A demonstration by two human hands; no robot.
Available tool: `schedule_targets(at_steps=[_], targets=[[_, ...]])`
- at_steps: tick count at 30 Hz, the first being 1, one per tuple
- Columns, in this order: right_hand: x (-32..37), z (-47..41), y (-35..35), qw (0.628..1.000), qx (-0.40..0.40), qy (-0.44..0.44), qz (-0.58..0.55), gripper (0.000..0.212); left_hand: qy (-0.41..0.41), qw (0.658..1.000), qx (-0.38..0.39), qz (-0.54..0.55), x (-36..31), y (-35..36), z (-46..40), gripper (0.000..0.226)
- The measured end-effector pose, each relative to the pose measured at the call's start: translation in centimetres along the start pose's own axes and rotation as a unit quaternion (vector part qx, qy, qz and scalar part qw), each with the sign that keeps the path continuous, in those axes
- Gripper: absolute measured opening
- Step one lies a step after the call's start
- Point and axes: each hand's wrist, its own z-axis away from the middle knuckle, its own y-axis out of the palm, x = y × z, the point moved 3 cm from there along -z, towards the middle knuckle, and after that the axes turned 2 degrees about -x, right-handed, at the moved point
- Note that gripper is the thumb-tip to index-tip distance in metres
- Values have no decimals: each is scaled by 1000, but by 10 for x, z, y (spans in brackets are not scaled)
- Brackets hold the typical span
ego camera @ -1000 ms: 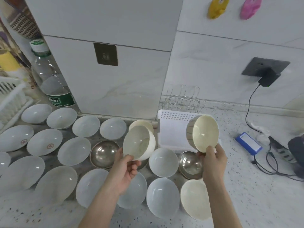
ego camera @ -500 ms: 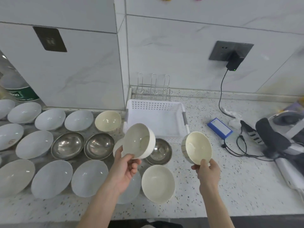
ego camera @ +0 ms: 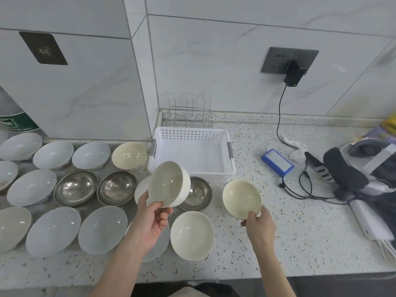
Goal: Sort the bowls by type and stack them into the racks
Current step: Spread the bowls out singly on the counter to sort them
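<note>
My left hand (ego camera: 153, 217) grips a white bowl (ego camera: 169, 184) by its near rim, tilted in the air above the counter. My right hand (ego camera: 256, 221) pinches a cream bowl (ego camera: 241, 198) by its near rim, low over the speckled counter to the right of the others. Another cream bowl (ego camera: 192, 234) sits between my arms, and one more (ego camera: 128, 155) at the back. Three steel bowls (ego camera: 75, 187) (ego camera: 116, 187) (ego camera: 197, 192) and several pale blue shallow bowls (ego camera: 53, 230) cover the left side. A white plastic basket (ego camera: 231, 151) and a wire rack (ego camera: 189, 113) stand behind.
A blue box (ego camera: 277, 161), black cables (ego camera: 300, 187) and a pile of devices (ego camera: 353, 174) lie at the right. A charger (ego camera: 292, 76) is plugged into the wall socket. A bottle (ego camera: 12, 121) stands at the far left. The counter's front edge (ego camera: 214, 275) runs near me.
My view has swung right and down. My right hand has lowered the cream bowl toward the counter, right of the basket's front. My left hand still holds the white bowl up.
</note>
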Motion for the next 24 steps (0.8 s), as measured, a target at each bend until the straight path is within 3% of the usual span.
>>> schedule_targets(at_steps=[9,24], targets=[[-4,-2,13,998,48,23,-16,42,-5,1000,-4,9,6,1,5,42],[3,-10,28,997,54,33,-51,32,3,1000,2,-24,6,-1,16,43]])
